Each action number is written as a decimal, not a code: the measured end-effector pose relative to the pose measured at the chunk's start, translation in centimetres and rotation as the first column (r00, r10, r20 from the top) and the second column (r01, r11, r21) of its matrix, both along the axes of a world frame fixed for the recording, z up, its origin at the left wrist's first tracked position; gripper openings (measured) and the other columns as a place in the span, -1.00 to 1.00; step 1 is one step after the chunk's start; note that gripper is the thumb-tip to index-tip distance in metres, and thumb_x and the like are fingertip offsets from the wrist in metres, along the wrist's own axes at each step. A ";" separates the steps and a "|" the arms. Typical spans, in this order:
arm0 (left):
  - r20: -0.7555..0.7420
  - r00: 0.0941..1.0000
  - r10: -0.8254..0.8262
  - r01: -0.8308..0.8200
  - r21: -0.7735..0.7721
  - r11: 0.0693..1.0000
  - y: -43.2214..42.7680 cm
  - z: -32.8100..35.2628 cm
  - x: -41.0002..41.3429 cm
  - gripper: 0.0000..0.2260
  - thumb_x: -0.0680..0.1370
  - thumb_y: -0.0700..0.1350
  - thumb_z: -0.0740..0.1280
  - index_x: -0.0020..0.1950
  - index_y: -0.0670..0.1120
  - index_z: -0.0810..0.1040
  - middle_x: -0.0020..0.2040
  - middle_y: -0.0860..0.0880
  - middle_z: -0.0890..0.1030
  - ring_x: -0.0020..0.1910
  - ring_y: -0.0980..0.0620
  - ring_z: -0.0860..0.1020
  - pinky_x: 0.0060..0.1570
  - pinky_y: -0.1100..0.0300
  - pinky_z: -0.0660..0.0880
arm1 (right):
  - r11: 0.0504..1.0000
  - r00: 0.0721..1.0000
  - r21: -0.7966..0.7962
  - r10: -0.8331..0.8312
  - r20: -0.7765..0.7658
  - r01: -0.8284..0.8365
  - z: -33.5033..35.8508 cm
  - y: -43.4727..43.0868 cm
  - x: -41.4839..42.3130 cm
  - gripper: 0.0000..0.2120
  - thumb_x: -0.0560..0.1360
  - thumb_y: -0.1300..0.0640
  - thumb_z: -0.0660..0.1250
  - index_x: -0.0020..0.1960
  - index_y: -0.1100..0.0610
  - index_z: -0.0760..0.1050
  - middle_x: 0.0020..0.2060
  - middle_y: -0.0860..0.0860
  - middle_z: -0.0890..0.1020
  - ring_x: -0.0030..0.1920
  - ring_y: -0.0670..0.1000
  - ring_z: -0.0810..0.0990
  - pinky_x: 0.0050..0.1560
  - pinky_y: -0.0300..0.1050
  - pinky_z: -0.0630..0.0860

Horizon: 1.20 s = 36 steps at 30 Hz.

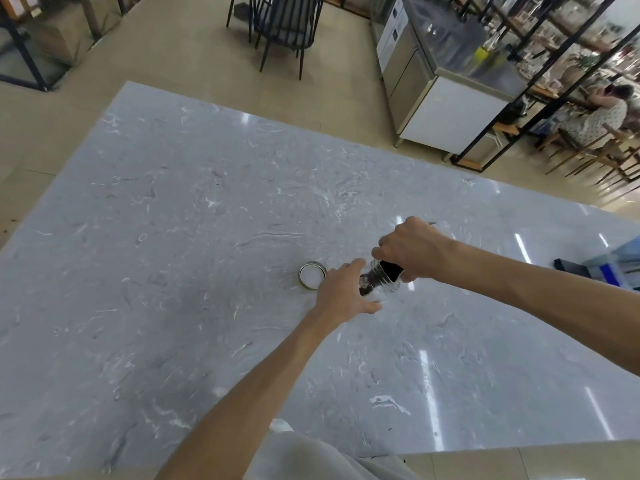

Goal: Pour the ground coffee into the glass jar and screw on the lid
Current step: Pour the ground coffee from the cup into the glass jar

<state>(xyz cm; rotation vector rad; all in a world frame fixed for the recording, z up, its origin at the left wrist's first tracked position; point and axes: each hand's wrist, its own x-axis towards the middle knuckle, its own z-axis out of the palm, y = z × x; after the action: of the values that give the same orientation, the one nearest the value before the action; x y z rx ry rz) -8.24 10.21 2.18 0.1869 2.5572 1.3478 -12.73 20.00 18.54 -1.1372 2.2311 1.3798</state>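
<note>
My right hand (pixel 412 251) grips a clear container of dark ground coffee (pixel 388 275), tilted down to the left with its threaded mouth over the glass jar (pixel 369 289). Dark coffee shows at the jar's mouth. My left hand (pixel 346 292) is wrapped around the jar and hides most of it on the grey marble table (pixel 173 237). The round metal lid (pixel 312 275) lies flat on the table just left of my left hand, apart from it.
Blue and dark items (pixel 602 268) lie at the table's right edge. Beyond the table stand a black chair (pixel 284 26), a steel counter unit (pixel 440 84) and black shelving (pixel 554 64). A seated person (pixel 602 116) is at far right.
</note>
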 end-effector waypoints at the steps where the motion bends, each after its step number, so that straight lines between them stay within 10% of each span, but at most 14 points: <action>1: -0.014 1.000 0.004 -0.004 -0.013 1.000 0.1 0.4 -0.5 -0.17 0.31 0.21 0.56 0.49 0.03 0.29 0.31 -0.01 0.53 0.23 -0.11 0.49 0.08 0.02 0.46 | 1.000 1.000 0.003 0.006 -0.006 -0.006 0.6 -0.1 -0.2 -0.61 0.48 -0.08 0.41 0.25 0.00 0.44 0.03 -0.06 0.62 -0.02 0.05 0.65 -0.25 -0.12 0.33; 26: -0.067 0.996 0.061 -0.061 0.010 0.998 0.2 2.5 -3.0 -0.24 0.30 0.21 0.55 0.39 0.01 0.33 0.21 0.00 0.57 0.15 -0.11 0.52 -0.12 0.05 0.43 | 0.989 0.997 0.133 0.067 -0.023 -0.064 2.6 -2.1 -2.9 -0.59 0.46 -0.15 0.44 0.20 -0.01 0.44 -0.03 -0.08 0.63 -0.06 0.01 0.63 -0.26 -0.13 0.33; 36: -0.057 0.997 0.054 -0.052 0.032 0.998 -0.3 2.1 -2.9 -0.15 0.32 0.22 0.56 0.50 0.03 0.29 0.33 0.01 0.54 0.27 -0.10 0.50 0.10 -0.04 0.52 | 0.982 0.992 0.157 0.111 -0.060 -0.101 2.4 -3.1 -1.9 -0.82 0.51 0.02 0.41 0.08 0.02 0.54 -0.09 -0.05 0.67 -0.11 -0.01 0.64 -0.26 -0.16 0.35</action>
<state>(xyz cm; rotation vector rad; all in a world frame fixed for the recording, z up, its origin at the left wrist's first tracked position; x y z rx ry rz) -11.10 9.90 4.24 0.1668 2.6077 1.4215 -14.62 16.86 20.96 -1.1868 2.0936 1.6261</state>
